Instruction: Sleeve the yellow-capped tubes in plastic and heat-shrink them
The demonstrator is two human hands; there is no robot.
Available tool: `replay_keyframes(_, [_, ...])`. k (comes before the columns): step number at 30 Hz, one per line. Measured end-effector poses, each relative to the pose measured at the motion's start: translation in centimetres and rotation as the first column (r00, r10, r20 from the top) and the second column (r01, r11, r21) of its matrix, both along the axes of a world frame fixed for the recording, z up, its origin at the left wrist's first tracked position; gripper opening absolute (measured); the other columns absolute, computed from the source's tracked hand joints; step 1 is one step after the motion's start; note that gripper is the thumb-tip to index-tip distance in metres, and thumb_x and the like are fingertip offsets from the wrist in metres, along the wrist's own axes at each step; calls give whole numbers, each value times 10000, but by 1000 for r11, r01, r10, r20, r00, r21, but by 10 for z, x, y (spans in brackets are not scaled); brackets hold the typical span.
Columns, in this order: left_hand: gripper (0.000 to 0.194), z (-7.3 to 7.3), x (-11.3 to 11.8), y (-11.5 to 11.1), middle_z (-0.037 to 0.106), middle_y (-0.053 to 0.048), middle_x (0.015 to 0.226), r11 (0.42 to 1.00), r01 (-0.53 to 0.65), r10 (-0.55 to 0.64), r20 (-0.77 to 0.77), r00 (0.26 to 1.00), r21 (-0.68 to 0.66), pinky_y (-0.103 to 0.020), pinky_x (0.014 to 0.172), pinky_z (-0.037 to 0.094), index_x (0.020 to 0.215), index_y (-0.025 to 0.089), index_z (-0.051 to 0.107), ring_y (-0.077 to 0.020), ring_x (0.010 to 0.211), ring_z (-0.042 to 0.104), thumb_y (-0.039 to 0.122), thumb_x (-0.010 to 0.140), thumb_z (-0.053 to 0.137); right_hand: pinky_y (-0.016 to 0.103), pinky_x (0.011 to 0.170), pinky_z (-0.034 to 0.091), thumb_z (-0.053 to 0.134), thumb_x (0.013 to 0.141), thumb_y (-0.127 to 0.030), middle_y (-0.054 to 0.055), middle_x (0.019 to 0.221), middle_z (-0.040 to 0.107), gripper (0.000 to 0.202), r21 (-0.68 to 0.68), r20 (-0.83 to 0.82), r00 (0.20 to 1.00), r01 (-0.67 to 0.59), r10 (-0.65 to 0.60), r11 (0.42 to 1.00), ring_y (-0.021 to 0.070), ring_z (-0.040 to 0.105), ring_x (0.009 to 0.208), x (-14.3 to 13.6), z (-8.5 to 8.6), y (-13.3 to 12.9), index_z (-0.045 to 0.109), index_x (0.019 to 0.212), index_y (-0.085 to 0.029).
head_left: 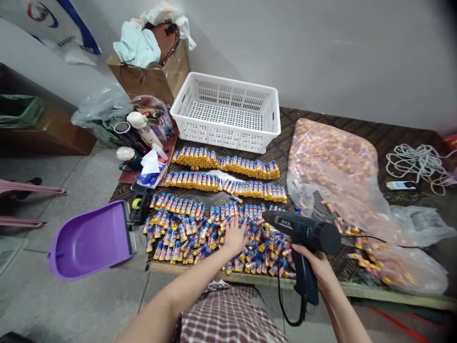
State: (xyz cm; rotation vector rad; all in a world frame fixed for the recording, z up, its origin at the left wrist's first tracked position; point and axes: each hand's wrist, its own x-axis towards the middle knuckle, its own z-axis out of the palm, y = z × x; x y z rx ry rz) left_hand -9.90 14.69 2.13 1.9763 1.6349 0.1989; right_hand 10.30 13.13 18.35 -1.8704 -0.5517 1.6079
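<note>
My left hand [234, 236] lies on a loose pile of small blue-and-yellow cylinders [185, 233] near the table's front edge. Its fingers are stretched out and slightly apart, resting on the pieces. My right hand [321, 269] is wrapped round the handle of a black heat gun [300, 228]. The nozzle points left, over the right part of the pile. Behind the pile, more of these cylinders stand packed in neat rows [193, 181], some with a few pieces leaning. What the cylinders contain cannot be made out.
A white plastic crate [224, 136] stands at the back. On the right lies a large clear bag [332, 162] of similar pieces, beside a coiled white cord [421, 164]. A purple dustpan [89, 240] juts out at the left edge. Bottles [143, 126] stand behind it.
</note>
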Motion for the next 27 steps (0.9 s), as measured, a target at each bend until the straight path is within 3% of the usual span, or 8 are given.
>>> replay_keyframes(5, [412, 15, -24, -24, 418, -117, 1361, 998, 24, -30, 98, 995, 64, -490, 1062, 274, 1200, 222, 517, -277, 1261, 354, 231, 789, 533, 261, 397, 441, 728, 632, -415, 23, 512, 632, 294, 17, -34, 989, -141, 141, 990, 149, 539, 399, -30, -8, 18, 676, 772, -162])
replay_keyframes(8, [349, 22, -49, -43, 479, -103, 1298, 992, -27, 9, 152, 988, 121, -485, 1036, 321, 1138, 223, 556, -255, 1216, 399, 173, 797, 501, 262, 403, 431, 722, 625, -417, 24, 509, 630, 299, 16, -50, 972, -229, 229, 973, 150, 534, 408, -49, -14, 26, 668, 763, -158])
replay_keyframes(18, [240, 9, -148, -100, 604, -81, 1094, 902, -364, 323, 197, 926, 231, -448, 892, 467, 979, 219, 622, -230, 1057, 527, 134, 825, 459, 280, 477, 440, 747, 561, -408, 69, 668, 690, 334, 95, -81, 917, -384, 392, 918, 166, 576, 476, -103, -6, 37, 657, 738, -139])
replay_keyframes(27, [216, 10, -184, -109, 626, -87, 1092, 851, -450, 398, 226, 889, 270, -431, 884, 481, 955, 196, 631, -219, 1049, 547, 136, 833, 464, 266, 468, 414, 729, 600, -379, 65, 716, 694, 332, 107, -125, 857, -489, 500, 866, 159, 573, 487, -151, -8, 39, 657, 815, -136])
